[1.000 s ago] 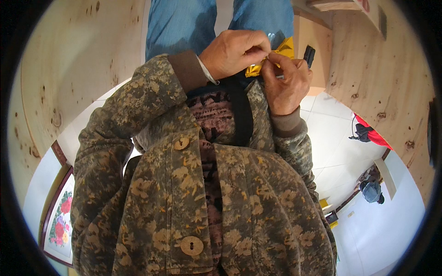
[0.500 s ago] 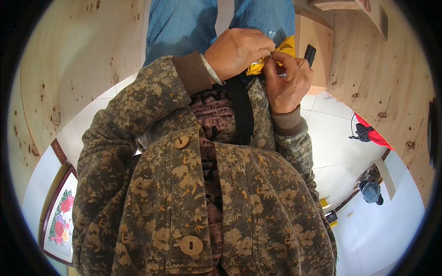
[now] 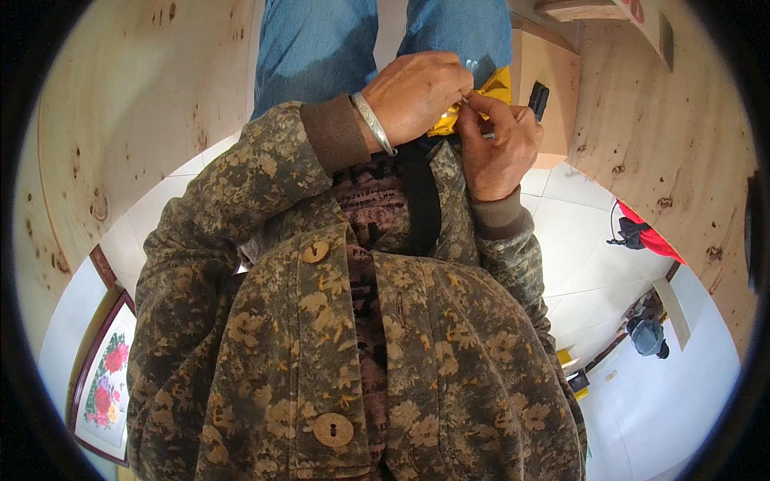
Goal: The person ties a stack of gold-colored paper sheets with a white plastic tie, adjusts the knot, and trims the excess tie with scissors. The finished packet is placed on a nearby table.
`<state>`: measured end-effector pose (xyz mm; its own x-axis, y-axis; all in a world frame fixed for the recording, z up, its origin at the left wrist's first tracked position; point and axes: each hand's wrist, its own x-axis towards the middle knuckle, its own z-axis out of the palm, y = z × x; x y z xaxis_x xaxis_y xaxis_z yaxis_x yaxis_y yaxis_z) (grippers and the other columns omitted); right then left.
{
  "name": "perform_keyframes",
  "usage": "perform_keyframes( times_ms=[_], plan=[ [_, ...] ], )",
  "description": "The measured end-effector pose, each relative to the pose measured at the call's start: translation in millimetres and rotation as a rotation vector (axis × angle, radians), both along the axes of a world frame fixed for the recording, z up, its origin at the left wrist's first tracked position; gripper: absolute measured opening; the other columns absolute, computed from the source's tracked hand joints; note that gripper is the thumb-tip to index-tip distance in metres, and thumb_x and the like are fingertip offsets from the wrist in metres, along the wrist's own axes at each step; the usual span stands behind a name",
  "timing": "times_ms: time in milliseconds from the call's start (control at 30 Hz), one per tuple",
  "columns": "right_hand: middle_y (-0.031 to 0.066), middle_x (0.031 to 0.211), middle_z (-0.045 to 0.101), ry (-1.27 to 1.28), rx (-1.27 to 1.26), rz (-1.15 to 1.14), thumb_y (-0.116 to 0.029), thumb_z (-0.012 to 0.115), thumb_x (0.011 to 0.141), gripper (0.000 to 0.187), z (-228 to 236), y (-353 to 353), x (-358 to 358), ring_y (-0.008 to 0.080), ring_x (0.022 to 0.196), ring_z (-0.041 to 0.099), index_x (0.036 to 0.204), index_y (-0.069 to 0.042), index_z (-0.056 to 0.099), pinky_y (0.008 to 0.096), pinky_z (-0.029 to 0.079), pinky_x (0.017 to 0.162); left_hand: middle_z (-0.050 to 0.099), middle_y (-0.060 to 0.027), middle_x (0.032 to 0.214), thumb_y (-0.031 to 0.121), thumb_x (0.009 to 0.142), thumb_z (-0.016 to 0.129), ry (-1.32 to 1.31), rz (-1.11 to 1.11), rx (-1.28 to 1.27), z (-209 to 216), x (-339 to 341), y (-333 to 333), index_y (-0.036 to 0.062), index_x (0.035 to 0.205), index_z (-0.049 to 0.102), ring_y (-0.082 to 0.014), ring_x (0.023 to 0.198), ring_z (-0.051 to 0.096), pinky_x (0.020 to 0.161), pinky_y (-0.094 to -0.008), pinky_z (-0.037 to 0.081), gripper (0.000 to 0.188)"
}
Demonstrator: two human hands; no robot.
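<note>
My left hand [image 3: 419,90], with a silver bangle [image 3: 370,122] at its wrist, is closed in a pinch. My right hand [image 3: 499,146] pinches too, its fingertips meeting the left ones. What lies between the fingertips is too small to make out. Under and behind both hands is a crinkled yellow plastic-like piece [image 3: 495,86] by my right thigh, partly covered by the fingers. A black object [image 3: 539,100] juts out beyond the right knuckles. A thin pale bit shows below the right fingers; whether it joins the black object cannot be told.
A cardboard box [image 3: 560,76] stands beside my right leg. Pale wooden boards [image 3: 136,88] rise on the left, and another wooden panel [image 3: 650,120] on the right. Light floor tiles [image 3: 581,232] show between. A red and black item [image 3: 646,228] lies near the right panel.
My left hand has turned and shifted slightly left and down, so its bangle shows more fully. The right hand has barely moved. Both still pinch at the same place.
</note>
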<state>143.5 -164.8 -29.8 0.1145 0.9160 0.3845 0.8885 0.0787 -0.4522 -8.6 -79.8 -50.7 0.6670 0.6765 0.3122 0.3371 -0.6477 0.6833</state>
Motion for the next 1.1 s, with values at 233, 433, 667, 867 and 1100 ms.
perform_keyframes(
  times_ms=[233, 433, 667, 867, 1100],
  plan=[
    [0.0044, 0.076, 0.064, -0.001, -0.009, -0.014, -0.011, 0.081, 0.071, 0.020, -2, -1, 2, 0.0217, 0.076, 0.058, 0.090, -0.014, 0.076, 0.0358, 0.043, 0.074, 0.065, -0.0135, 0.081, 0.020, 0.091, 0.063, 0.220, -0.260, -0.306, 8, 8, 40, 0.0029, 0.088, 0.066, -0.0288, 0.073, 0.064, 0.065, -0.0406, 0.050, 0.017],
    [0.0052, 0.078, 0.064, 0.000, -0.032, 0.016, -0.009, 0.081, 0.070, 0.020, 0, -1, 1, 0.0222, 0.077, 0.059, 0.089, -0.012, 0.074, 0.0358, 0.042, 0.073, 0.071, -0.0081, 0.088, 0.023, 0.095, 0.062, 0.450, -0.482, -0.684, 17, 20, 72, 0.0010, 0.106, 0.070, -0.0158, 0.076, 0.065, 0.066, -0.0312, 0.053, 0.026],
    [0.0029, 0.075, 0.065, -0.001, -0.017, 0.014, -0.011, 0.083, 0.070, 0.019, 1, -1, -1, 0.0212, 0.076, 0.059, 0.087, -0.012, 0.074, 0.0358, 0.042, 0.074, 0.066, -0.0025, 0.082, 0.028, 0.097, 0.062, 0.599, -0.486, -0.878, 22, 31, 80, 0.0022, 0.102, 0.069, -0.0100, 0.070, 0.060, 0.061, -0.0259, 0.049, 0.027],
    [0.0036, 0.075, 0.069, 0.005, -0.051, 0.022, -0.018, 0.085, 0.072, 0.019, 6, -1, -3, 0.0203, 0.074, 0.058, 0.087, -0.010, 0.076, 0.0355, 0.042, 0.075, 0.063, 0.0000, 0.073, 0.033, 0.096, 0.064, 0.613, -0.395, -0.882, 25, 30, 78, 0.0041, 0.090, 0.069, -0.0089, 0.062, 0.055, 0.055, -0.0258, 0.045, 0.030],
    [0.0033, 0.075, 0.070, -0.010, -0.040, -0.017, -0.016, 0.083, 0.074, 0.018, 5, -2, -6, 0.0209, 0.076, 0.061, 0.089, -0.008, 0.076, 0.0357, 0.042, 0.077, 0.071, -0.0051, 0.086, 0.023, 0.092, 0.070, 0.491, -0.377, -0.924, 22, 24, 76, 0.0034, 0.106, 0.074, -0.0122, 0.072, 0.064, 0.065, -0.0263, 0.053, 0.024]
  ],
)
